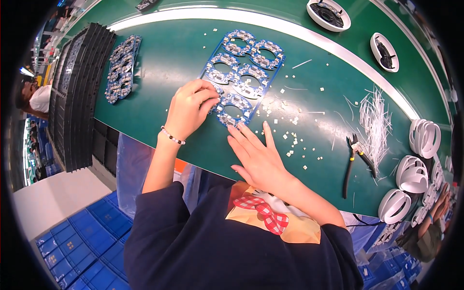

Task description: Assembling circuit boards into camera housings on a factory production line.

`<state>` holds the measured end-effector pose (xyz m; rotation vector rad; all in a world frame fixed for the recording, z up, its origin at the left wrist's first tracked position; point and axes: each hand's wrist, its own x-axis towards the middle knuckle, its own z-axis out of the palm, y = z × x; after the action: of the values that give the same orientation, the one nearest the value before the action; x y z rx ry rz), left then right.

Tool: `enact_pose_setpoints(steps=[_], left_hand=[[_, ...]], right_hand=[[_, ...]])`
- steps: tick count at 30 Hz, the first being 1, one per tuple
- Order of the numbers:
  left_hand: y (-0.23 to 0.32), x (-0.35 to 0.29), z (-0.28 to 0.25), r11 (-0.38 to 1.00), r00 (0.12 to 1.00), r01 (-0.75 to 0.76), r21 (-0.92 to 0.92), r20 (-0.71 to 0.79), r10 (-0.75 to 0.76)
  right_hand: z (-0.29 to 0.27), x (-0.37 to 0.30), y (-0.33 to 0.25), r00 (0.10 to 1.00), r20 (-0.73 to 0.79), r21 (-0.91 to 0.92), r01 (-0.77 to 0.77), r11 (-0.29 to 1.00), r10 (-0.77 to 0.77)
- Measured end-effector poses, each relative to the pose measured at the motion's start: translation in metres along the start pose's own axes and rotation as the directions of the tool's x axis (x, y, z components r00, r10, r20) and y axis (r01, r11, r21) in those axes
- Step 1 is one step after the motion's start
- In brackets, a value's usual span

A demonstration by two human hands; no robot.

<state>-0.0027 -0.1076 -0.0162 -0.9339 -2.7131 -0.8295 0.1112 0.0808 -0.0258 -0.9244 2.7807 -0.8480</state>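
Observation:
A panel of blue ring-shaped circuit boards (252, 72), covered in small components, lies on the green work table in front of me. My left hand (189, 107) is over the panel's near left part, its fingers pinched together. What they hold, if anything, is too small or hidden; a thin dark tip shows just beyond the knuckles. Flat on the table, my right hand (256, 157) has its fingers stretched out, the fingertips at the panel's near edge. Small pale square bits (289, 137) are scattered to the right of the panel.
Another stack of blue boards (123, 69) lies at the left, beside tall black trays (79, 96). To the right are cutting pliers (355, 159), a heap of white strips (374, 123) and white rings (412, 175). White oval housings (328, 15) stand beyond a pale strip (309, 36).

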Motion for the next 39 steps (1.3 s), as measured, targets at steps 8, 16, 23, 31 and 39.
enact_pose_setpoints(steps=[8,16,23,31,39], left_hand=[[0.003,0.001,0.001,0.996,0.999,-0.021,0.081,0.048,0.017],[-0.005,0.005,-0.003,0.995,0.998,0.039,-0.093,0.053,-0.034],[0.016,-0.004,0.011,0.988,0.982,0.157,-0.007,-0.104,-0.156],[0.021,-0.003,0.014,0.952,0.951,0.298,0.065,-0.109,-0.291],[0.017,-0.001,0.012,0.944,0.934,0.317,-0.093,-0.142,-0.327]], right_hand=[[0.000,-0.001,0.002,1.000,0.002,0.012,0.001,1.000,-0.001],[0.000,-0.002,0.002,1.000,0.002,0.025,-0.008,1.000,0.008],[0.001,-0.002,0.001,1.000,0.004,0.025,-0.011,1.000,0.011],[0.001,-0.002,0.002,1.000,-0.010,0.036,-0.004,0.999,0.005],[0.002,-0.002,0.002,0.999,-0.029,0.056,-0.017,0.998,0.018]])
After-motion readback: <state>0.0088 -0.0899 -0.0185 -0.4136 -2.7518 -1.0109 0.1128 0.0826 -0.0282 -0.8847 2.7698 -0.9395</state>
